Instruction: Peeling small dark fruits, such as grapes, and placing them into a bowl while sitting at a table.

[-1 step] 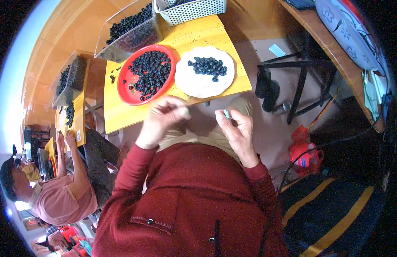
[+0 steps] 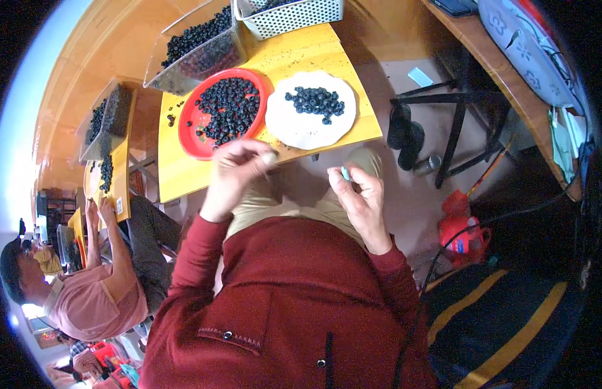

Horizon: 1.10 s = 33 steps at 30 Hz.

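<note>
My left hand (image 2: 239,172) is just in front of the near edge of a red plate (image 2: 183,133), its thumb and fingers drawn together. Motion blurs its fingertips, so what they hold, if anything, is unclear. To the right, over my lap, my right hand (image 2: 362,198) pinches a small teal piece (image 2: 345,174) between thumb and fingers. The red plate carries many small dark round pieces (image 2: 233,107) that look like beads or berries. Beside it a white scalloped plate (image 2: 294,133) has a smaller cluster of the same pieces (image 2: 317,102).
A clear bin (image 2: 194,71) of dark pieces and a white perforated basket (image 2: 291,19) stand at the back of the yellow table (image 2: 184,181). At left another person (image 2: 96,285) works at a second table. A dark stool frame (image 2: 453,104) and cable lie right.
My left hand has moved slightly left and up, closer to the red plate. My right hand stays nearly still with the teal piece.
</note>
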Available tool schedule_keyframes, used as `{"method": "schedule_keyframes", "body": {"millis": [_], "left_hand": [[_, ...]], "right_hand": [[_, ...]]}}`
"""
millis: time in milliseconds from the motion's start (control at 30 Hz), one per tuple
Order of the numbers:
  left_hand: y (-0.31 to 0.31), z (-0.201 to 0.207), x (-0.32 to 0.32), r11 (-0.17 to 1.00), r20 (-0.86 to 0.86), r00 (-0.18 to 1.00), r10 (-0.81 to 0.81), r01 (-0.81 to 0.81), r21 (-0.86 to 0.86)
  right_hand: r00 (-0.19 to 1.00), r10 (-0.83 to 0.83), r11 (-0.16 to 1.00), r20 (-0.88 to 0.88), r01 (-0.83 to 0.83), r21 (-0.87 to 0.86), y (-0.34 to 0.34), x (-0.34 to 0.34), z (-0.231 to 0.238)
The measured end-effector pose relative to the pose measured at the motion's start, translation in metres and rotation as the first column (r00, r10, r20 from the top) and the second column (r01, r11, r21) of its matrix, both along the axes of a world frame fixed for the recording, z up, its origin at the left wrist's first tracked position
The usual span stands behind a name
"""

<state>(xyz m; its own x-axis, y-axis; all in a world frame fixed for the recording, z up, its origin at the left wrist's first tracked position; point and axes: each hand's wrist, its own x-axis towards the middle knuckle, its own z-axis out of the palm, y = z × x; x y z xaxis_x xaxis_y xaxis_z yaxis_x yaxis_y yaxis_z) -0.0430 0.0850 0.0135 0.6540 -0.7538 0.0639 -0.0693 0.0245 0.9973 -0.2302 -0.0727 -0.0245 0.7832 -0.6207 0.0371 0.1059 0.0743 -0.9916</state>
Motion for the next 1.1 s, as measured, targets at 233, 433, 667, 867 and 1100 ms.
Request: {"method": "schedule_keyframes", "body": {"millis": [233,433,667,867,1100], "left_hand": [[0.009,-0.005,0.084,0.872,0.694,0.707,0.137,-0.418,0.254],[-0.039,-0.014,0.046,0.963,0.880,0.470,-0.063,-0.204,0.177],[-0.109,-0.029,0.012,0.941,0.910,0.296,-0.289,-0.089,0.327],[-0.127,-0.030,0.017,0.866,0.855,0.246,-0.457,-0.095,0.490],[-0.122,-0.035,0.029,0.847,0.824,0.252,-0.507,-0.029,0.530]], "right_hand": [[0.999,-0.050,0.999,-0.011,0.049,-0.017,0.005,-0.010,-0.022],[0.993,-0.100,0.995,-0.063,0.097,-0.036,0.008,-0.023,-0.031],[0.984,-0.139,0.990,-0.115,0.142,0.020,0.009,-0.043,-0.045],[0.979,-0.182,0.979,-0.094,0.189,0.072,0.010,-0.055,-0.061],[0.982,-0.175,0.979,-0.071,0.181,0.095,0.008,-0.054,-0.061]]}}
